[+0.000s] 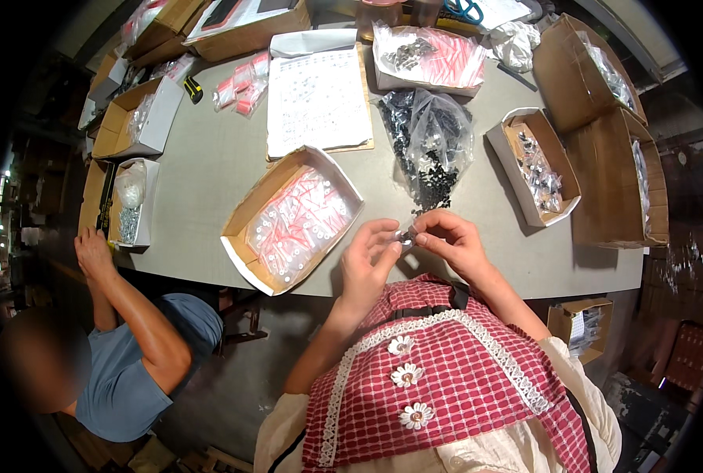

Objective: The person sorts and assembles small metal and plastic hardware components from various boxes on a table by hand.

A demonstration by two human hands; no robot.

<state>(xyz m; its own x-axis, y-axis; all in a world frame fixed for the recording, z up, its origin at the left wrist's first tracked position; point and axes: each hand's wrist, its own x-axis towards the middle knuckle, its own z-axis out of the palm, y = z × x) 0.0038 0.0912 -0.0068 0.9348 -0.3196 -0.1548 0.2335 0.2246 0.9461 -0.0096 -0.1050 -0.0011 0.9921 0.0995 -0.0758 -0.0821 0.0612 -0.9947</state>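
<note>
My left hand point(370, 257) and my right hand point(451, 243) meet over the near table edge, both with fingertips pinched. Between them is a small clear plastic bag point(403, 236) with something dark in it, too small to make out. Just beyond my fingers, small black parts point(433, 183) spill from a large clear bag point(444, 118) onto the table. To the left of my hands, an open carton point(237, 251) holds small clear bags with red strips and white round pieces. On the right, a narrower carton point(511, 151) contains small bags with dark and shiny pieces.
A printed sheet on a board point(317, 102) lies beyond the left carton. Another carton of red-striped bags point(386, 80) stands at the back. Brown boxes point(615, 177) line the right edge; white cartons point(151, 118) line the left. A co-worker in blue point(131, 378) sits at left.
</note>
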